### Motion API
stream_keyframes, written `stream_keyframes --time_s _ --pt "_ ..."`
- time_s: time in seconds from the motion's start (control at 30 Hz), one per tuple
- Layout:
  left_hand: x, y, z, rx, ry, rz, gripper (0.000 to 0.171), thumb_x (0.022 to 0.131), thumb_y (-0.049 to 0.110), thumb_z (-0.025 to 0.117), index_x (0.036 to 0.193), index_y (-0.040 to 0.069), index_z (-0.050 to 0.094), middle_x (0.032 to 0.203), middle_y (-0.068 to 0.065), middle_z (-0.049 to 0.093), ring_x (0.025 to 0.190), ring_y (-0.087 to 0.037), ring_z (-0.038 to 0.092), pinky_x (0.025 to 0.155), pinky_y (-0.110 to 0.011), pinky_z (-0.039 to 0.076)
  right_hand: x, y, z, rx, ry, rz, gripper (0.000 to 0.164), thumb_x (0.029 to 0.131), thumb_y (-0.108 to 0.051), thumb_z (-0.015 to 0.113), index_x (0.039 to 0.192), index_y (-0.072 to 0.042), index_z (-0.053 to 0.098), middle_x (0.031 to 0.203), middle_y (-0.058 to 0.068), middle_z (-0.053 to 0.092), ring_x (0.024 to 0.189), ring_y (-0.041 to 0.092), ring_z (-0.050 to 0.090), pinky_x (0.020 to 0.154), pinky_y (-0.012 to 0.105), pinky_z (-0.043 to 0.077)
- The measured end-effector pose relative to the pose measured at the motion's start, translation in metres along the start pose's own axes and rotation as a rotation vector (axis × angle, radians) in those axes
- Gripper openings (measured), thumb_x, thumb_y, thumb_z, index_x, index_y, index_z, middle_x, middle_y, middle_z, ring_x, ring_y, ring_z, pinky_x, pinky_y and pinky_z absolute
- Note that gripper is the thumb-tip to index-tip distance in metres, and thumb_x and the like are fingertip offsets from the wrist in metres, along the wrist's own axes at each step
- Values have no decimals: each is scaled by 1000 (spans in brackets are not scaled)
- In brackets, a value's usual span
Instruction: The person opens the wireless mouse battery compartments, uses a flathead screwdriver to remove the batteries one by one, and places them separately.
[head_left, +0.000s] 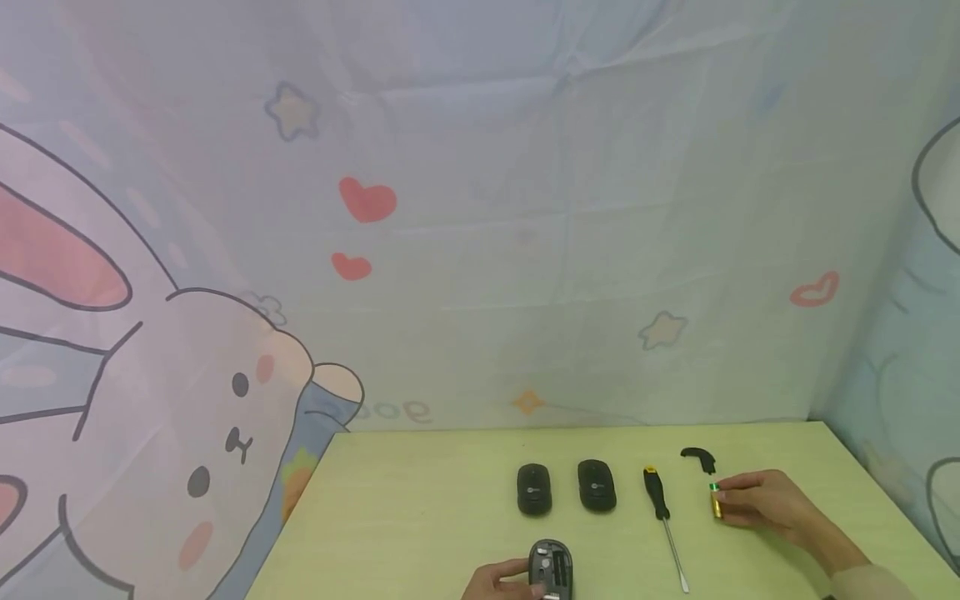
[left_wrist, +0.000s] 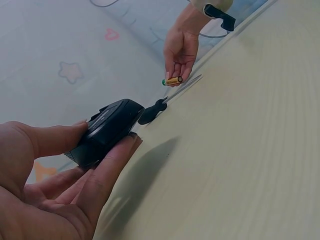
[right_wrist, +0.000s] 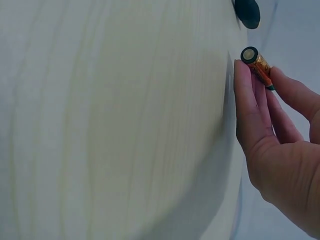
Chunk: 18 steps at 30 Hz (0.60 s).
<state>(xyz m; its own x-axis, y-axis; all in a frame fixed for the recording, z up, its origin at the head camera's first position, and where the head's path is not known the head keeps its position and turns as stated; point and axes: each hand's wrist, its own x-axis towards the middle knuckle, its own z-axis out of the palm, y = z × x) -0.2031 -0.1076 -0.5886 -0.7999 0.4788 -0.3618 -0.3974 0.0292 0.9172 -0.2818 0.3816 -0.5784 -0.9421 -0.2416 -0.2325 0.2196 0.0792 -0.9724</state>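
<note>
Near the table's front edge my left hand grips a dark computer mouse. Its underside faces up in the head view, showing an uncovered battery slot. The left wrist view has this mouse raised above the table, thumb on one side and fingers on the other. Over on the right, my right hand pinches a gold battery with a green end between thumb and fingers. In the right wrist view the battery sits at the fingertips, one flat end toward the camera.
Two black mice lie side by side farther back on the table. A screwdriver with a black handle lies between them and my right hand. Beyond that hand is a small curved black piece. A printed cloth hangs behind.
</note>
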Motion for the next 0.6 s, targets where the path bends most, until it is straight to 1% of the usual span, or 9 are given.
stream_keyframes --time_s 0.17,0.4,0.6 --pt "0 -2 0 -6 2 7 67 93 22 75 148 -8 51 119 -19 78 105 -28 79 93 -43 67 3 2 -2 -31 30 6 30 99 -7 71 120 15 69 102 2 77 93 13 77 87 35 68" --pt "0 -1 -1 -7 20 -2 64 93 20 75 147 -7 54 118 -19 78 102 -26 79 91 -41 67 6 3 -4 -92 51 12 38 99 -10 71 124 18 64 103 3 77 92 15 77 87 34 68" --pt "-1 1 1 14 36 -18 64 93 21 75 147 -8 54 117 -17 78 102 -26 79 92 -43 67 6 2 -5 -95 55 14 39 99 -10 72 124 19 63 102 4 77 92 16 77 86 35 68"
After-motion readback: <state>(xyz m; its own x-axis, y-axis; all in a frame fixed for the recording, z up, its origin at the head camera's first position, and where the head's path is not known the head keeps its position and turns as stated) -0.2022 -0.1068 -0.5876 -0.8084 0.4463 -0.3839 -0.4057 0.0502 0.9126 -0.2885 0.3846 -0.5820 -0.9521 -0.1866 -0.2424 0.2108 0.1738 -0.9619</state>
